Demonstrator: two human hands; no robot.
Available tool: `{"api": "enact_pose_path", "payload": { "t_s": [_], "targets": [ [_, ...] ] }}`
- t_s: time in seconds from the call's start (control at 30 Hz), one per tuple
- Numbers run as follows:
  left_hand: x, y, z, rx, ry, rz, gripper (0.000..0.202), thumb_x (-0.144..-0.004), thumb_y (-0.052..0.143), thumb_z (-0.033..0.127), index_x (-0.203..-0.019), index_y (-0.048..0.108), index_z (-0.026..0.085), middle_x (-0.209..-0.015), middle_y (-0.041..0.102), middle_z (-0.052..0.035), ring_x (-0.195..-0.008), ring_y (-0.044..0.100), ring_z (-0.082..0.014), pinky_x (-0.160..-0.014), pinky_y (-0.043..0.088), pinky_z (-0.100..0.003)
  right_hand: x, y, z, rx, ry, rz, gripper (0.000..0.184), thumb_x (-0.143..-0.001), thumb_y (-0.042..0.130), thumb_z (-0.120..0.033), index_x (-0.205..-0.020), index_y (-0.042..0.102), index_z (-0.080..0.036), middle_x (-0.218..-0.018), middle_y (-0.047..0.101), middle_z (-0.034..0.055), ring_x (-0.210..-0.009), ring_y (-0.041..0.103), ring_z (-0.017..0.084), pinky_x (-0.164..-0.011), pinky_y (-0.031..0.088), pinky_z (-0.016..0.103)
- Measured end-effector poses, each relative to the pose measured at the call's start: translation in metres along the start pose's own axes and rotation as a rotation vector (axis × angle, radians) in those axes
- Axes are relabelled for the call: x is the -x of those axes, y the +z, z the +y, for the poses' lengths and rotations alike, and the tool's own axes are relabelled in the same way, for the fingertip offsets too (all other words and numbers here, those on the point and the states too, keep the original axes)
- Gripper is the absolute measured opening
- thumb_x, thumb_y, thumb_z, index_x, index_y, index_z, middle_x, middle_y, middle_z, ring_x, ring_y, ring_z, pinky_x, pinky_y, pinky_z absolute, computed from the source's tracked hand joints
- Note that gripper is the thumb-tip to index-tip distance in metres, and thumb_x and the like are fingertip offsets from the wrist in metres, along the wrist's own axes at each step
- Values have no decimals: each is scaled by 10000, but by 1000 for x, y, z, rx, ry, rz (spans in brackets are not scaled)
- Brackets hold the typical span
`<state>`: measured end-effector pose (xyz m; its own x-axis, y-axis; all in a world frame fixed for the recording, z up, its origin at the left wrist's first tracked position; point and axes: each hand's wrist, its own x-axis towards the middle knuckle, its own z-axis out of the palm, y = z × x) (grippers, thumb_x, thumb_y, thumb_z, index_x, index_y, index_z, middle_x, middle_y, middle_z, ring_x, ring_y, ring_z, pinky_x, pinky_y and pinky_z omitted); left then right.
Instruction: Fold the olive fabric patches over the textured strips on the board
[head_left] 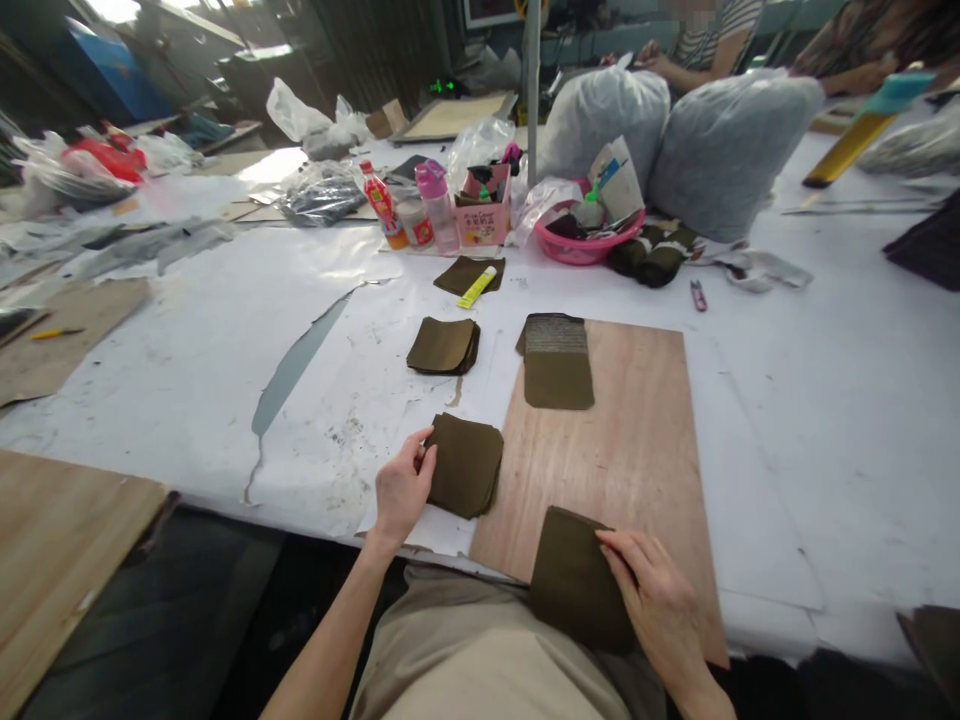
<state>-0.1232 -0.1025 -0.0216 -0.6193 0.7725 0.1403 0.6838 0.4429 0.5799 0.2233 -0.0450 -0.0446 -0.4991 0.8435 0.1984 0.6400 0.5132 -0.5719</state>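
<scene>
The fabric stack (pixel 466 468) at the left edge of the board (pixel 622 460) is pinched by the left hand's fingers (pixel 426 470); over the near edge, a dark panel (pixel 574 580) is pinched by the right hand (pixel 656 580) (one corner is hidden).

at lower centre, the fabric stack (pixel 465 465) and fabric piece (pixel 574 575) are plain olive brown. the board (pixel 637 450) right of centre is pinkish tan with wood grain. the tube (pixel 476 289) above centre is yellow, the upper-right basket (pixel 577 254) pink, the table (pixel 360 360) white.
</scene>
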Motion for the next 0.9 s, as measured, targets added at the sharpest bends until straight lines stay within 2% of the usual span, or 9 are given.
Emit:
{"api": "enact_pose_path", "payload": {
  "t_s": [0.13, 0.27, 0.4, 0.47, 0.57, 0.67, 0.73, 0.83, 0.9],
  "targets": [
    [0, 3, -2, 60, -20, 39, 314, -926, 470, 348, -1159, 620, 201, -685, 607, 26, -600, 560, -115, -625, 416, -212, -1, -2, -3, 10, -3, 1, 188, -966, 470, -318, -1036, 636, -264, -953, 669, 33, -885, 636, 198, -780, 511, 340],
    [0, 5, -3, -151, -1, -8, 296, -923, 475, 291, -1167, 629, 223, -761, 671, -3, -659, 608, -140, -638, 414, -231, -1, -2, -4, 11, -12, 9, 189, -972, 468, -315, -1040, 634, -255, -952, 663, 29, -876, 623, 183, -777, 497, 324],
    [3, 6, -1, -351, 111, -19, 306, -932, 463, 269, -1187, 621, 212, -946, 688, -54, -753, 624, -177, -661, 423, -268, -2, -2, -4, 13, -7, 1, 162, -965, 496, -293, -1037, 634, -246, -954, 654, 25, -884, 604, 173, -791, 476, 313],
    [4, 4, -1, -445, 163, -19, 300, -933, 463, 283, -1169, 633, 210, -959, 660, -70, -782, 604, -201, -655, 415, -291, -1, -2, -8, 33, -3, -4, 160, -963, 502, -270, -1036, 641, -242, -944, 651, 28, -883, 595, 171, -794, 468, 311],
    [3, -1, 2, -531, 230, 52, 282, -908, 508, 296, -1123, 658, 191, -997, 606, -112, -903, 556, -259, -718, 412, -341, 1, -1, -16, 93, -7, 18, 182, -968, 486, -229, -1026, 659, -230, -909, 646, 41, -861, 582, 171, -788, 458, 311],
    [3, -2, 10, -463, 332, 141, 253, -890, 549, 275, -1091, 667, 178, -1075, 574, -133, -1008, 509, -288, -824, 399, -402, 3, 3, -26, 182, 25, 60, 188, -964, 488, -192, -1018, 666, -221, -895, 638, 51, -851, 564, 173, -782, 442, 312],
    [8, 4, 24, -311, 431, 78, 199, -898, 548, 247, -1044, 670, 189, -1019, 587, -102, -979, 519, -255, -843, 406, -391, 4, 5, -32, 220, 48, 75, 176, -958, 498, -180, -1014, 663, -213, -895, 635, 51, -848, 550, 173, -778, 434, 312],
    [23, 22, 52, -24, 595, -214, 145, -933, 515, 234, -959, 653, 200, -914, 601, -49, -875, 546, -183, -784, 444, -314, 4, 5, -38, 232, 68, 81, 153, -954, 508, -177, -993, 655, -200, -877, 629, 48, -841, 539, 173, -767, 424, 308],
    [36, 38, 70, 52, 725, -369, 160, -952, 494, 242, -931, 646, 198, -865, 601, -37, -830, 547, -168, -746, 453, -297, 4, 3, -42, 230, 76, 72, 138, -953, 512, -180, -976, 648, -195, -867, 625, 47, -839, 536, 176, -760, 417, 308]
  ]
}}
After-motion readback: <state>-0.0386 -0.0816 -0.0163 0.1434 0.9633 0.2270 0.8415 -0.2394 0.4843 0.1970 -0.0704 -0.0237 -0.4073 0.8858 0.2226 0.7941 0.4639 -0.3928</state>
